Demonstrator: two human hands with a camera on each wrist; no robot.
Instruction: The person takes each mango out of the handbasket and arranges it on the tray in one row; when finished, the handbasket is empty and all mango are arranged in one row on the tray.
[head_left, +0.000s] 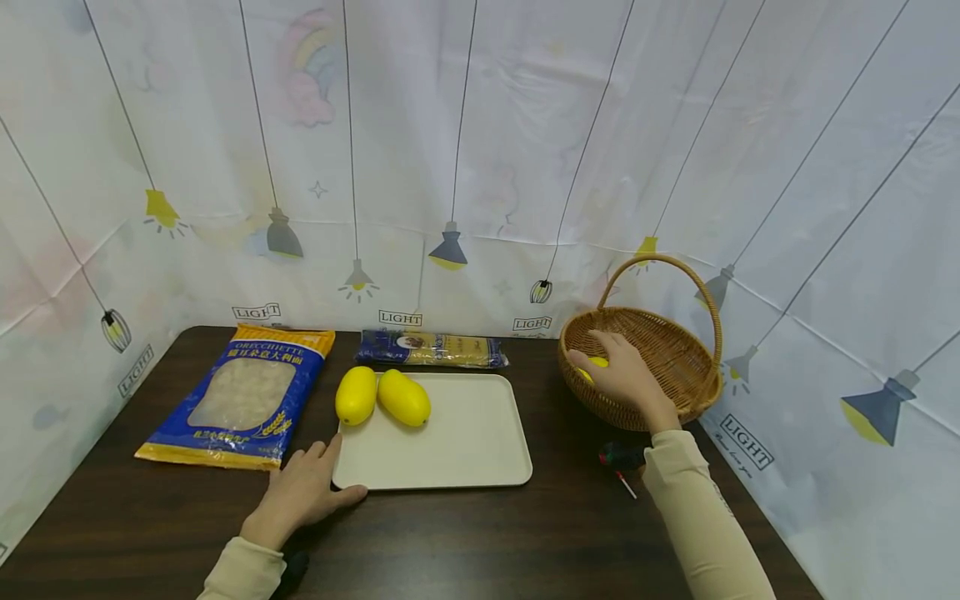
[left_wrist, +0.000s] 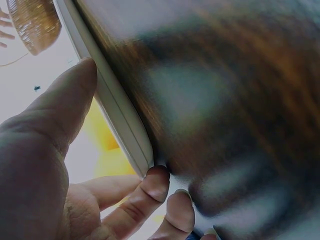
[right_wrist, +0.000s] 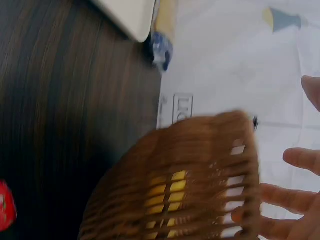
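Note:
My left hand (head_left: 303, 487) rests at the near left corner of a cream rectangular tray (head_left: 465, 433), thumb along its front edge and fingers at its left side. In the left wrist view the thumb and fingertips touch the tray's rim (left_wrist: 107, 90). Two smooth yellow oval fruits, one upright (head_left: 356, 396) and one slanted (head_left: 405, 398), lie on the tray's left part. My right hand (head_left: 621, 373) is over the left side of a wicker basket (head_left: 671, 350), fingers spread. Below it, a yellow fruit (head_left: 597, 363) shows inside the basket, partly hidden by the hand; yellow also shows through the weave (right_wrist: 175, 192).
A blue-and-yellow pasta bag (head_left: 243, 396) lies left of the tray. Behind the tray is a long pasta packet (head_left: 435, 349). A tool with a black-and-red handle (head_left: 618, 455) and thin red shaft lies before the basket, whose tall handle (head_left: 712, 308) arches up. A printed curtain (head_left: 450, 125) hangs behind.

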